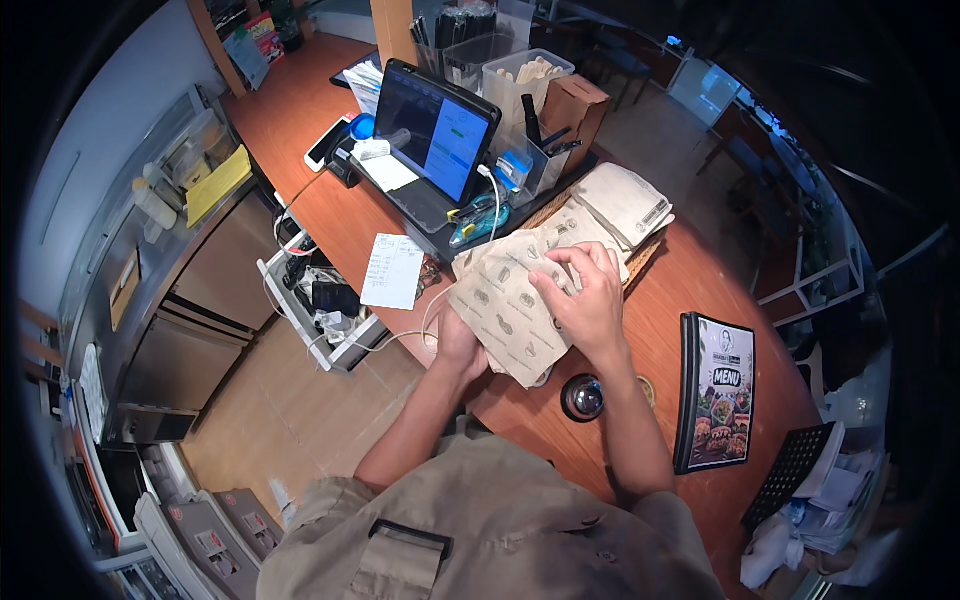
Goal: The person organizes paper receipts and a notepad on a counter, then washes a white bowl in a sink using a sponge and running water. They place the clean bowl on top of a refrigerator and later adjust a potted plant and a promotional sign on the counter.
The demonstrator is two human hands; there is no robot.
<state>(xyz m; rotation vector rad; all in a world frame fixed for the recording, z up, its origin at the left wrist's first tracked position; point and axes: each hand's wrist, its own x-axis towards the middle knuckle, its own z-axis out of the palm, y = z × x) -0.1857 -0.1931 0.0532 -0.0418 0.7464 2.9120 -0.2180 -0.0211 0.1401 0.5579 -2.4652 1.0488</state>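
Observation:
My left hand (461, 345) grips a sheaf of brown wrapping paper (508, 312) printed with small dark food drawings, its fingers partly hidden beneath. Over the right part of that paper is my right hand (590, 308), fingers curled, thumb and forefinger close together at the paper's surface. Whether a sheet lies between those fingertips cannot be made out. Just beyond, a woven tray (650, 262) bears more printed paper and a pale stack of napkins (622, 203). A silver call bell (583, 397) stands on the wooden counter beside my right forearm.
A tablet (435, 130) on a stand is beyond my hands, with a white cable hanging near it. Handwritten paper (393, 270) lies to the left, above an open drawer (325, 310). At right is a menu (716, 393). Containers (525, 75) of utensils stand behind.

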